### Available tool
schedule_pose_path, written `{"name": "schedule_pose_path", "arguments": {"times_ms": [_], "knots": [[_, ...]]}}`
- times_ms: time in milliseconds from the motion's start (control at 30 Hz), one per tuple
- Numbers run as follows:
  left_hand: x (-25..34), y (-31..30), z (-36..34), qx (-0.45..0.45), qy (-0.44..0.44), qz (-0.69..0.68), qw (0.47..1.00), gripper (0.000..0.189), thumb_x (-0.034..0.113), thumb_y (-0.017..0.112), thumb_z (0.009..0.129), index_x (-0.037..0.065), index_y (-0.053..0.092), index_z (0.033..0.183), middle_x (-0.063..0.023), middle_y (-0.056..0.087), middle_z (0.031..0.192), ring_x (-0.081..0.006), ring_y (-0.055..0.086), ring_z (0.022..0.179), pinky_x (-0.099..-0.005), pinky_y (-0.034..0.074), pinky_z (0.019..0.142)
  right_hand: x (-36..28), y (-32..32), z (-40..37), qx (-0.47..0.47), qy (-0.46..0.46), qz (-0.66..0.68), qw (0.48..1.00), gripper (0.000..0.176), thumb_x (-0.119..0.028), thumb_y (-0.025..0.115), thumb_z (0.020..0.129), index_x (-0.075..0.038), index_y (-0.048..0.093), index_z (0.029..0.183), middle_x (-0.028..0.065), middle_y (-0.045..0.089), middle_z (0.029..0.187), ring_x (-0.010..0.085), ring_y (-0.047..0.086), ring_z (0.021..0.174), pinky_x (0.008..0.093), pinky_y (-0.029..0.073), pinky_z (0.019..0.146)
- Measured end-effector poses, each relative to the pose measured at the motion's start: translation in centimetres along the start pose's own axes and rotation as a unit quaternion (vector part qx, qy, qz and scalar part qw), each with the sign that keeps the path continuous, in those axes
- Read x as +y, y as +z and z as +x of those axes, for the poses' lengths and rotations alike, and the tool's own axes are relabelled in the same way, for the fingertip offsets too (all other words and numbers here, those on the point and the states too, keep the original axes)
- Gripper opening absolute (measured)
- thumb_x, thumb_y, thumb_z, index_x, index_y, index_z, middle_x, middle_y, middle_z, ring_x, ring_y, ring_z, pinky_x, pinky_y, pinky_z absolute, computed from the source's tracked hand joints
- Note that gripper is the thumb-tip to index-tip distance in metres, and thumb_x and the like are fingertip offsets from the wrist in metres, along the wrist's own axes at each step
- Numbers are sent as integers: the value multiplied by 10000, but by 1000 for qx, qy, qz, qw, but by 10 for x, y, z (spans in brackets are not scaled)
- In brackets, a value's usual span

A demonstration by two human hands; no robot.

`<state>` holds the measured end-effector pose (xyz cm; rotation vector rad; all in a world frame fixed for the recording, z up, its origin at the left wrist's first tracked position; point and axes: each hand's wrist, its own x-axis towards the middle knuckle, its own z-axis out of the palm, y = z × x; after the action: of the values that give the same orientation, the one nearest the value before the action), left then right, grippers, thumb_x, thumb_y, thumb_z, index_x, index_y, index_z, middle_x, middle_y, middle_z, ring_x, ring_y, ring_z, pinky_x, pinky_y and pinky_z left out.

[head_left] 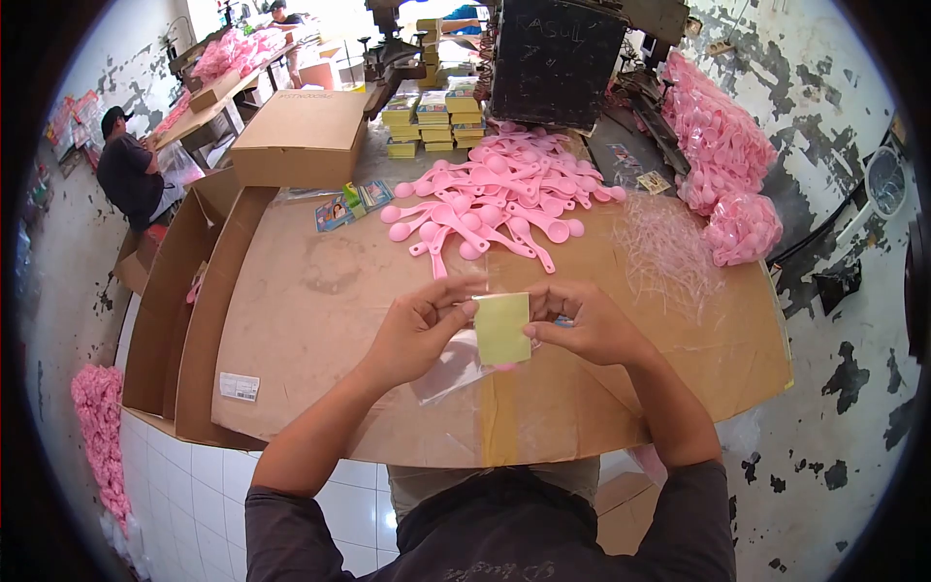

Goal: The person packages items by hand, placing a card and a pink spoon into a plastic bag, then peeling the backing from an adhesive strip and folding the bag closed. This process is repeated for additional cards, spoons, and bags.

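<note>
A pale yellow square card (pixel 503 328) is held up over the near middle of the cardboard-covered table (pixel 320 320). My left hand (pixel 424 326) pinches its left edge between thumb and fingers. On the opposite edge, the thumb of my right hand (pixel 593 325) presses against the card, with the fingers behind it. A clear plastic bag (pixel 450 374) shows below the card, near my left hand; whether a hand grips it is hidden. Something small and pink (pixel 504 367) peeks out under the card's lower edge. Beyond my hands lies a heap of pink measuring spoons (pixel 495 189).
Printed cards (pixel 335 211) lie left of the spoons, with stacked cards (pixel 434 121) behind. A closed carton (pixel 301 136), an open box (pixel 184 320) and a black box (pixel 548 63) border the table. Clear plastic strips (pixel 664 252) and bagged spoons (pixel 742 228) are at right. A person (pixel 136 175) sits at left.
</note>
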<state>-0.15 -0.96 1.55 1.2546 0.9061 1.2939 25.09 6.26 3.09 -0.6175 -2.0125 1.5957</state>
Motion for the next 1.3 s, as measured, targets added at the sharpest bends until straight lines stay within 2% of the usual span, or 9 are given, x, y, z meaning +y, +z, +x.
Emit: {"name": "schedule_pose_path", "arguments": {"times_ms": [233,333,433,533,633,700,800,1100,1300], "knots": [[12,-25,2,-62,-79,95,990,277,125,688,998,-8,635,1235,-99,681,1183,-154,704,987,-311,610,789,-15,-11,9,73,-70,-57,993,350,-63,691,975,-9,635,1315,59,713,1059,120,669,973,285,531,835],[25,-65,10,160,110,-6,981,265,190,678,1016,11,665,1212,-60,723,1107,-132,707,889,-291,603,725,-18,-37,4,127,-55,-213,967,361,-112,707,960,-30,652,1307,70,722,1077,153,679,982,312,524,875],[63,-99,15,347,259,-127,892,486,349,547,1089,-13,480,1407,-143,635,1355,-222,618,1241,-370,537,1006,-12,-56,-7,157,-26,-294,942,383,-146,731,931,-27,665,1289,97,714,1114,207,677,1025,347,516,916],[42,-110,20,316,198,-151,915,534,375,504,1097,3,455,1478,-123,610,1428,-212,601,1293,-343,491,1038,10,-70,-18,174,-46,-375,909,380,-167,744,914,-21,679,1260,122,689,1150,256,658,1081,382,508,941],[10,-92,24,229,87,89,965,425,266,682,980,22,641,1326,-101,675,1272,-188,664,1092,-340,532,858,20,-76,-25,162,-29,-437,884,349,-182,751,907,-18,699,1209,135,661,1144,289,640,1092,406,505,943],[-2,-59,22,128,-10,325,937,394,294,770,901,61,725,1216,-110,676,1206,-224,669,1054,-386,538,857,24,-76,-27,148,2,-435,888,325,-186,761,899,-15,713,1171,134,650,1113,293,636,1062,409,507,938],[-29,-29,12,50,89,523,846,430,303,838,847,82,729,1200,-84,658,1085,-222,654,935,-362,534,801,27,-75,-29,140,46,-378,914,296,-181,781,883,-16,731,1124,118,641,1049,268,634,982,394,511,906],[-37,-21,13,9,42,459,887,270,246,837,833,29,721,943,-92,648,967,-212,638,810,-364,525,762,35,-79,-28,174,94,-284,938,247,-148,800,861,-44,742,1077,45,658,968,160,597,866,311,461,745],[-37,-23,15,14,-35,141,989,325,59,680,967,46,558,1268,-133,751,1018,-168,714,865,-288,561,767,47,-85,-30,217,35,-273,937,250,-151,780,887,-64,724,1115,14,687,1013,114,601,857,298,449,712]]}}
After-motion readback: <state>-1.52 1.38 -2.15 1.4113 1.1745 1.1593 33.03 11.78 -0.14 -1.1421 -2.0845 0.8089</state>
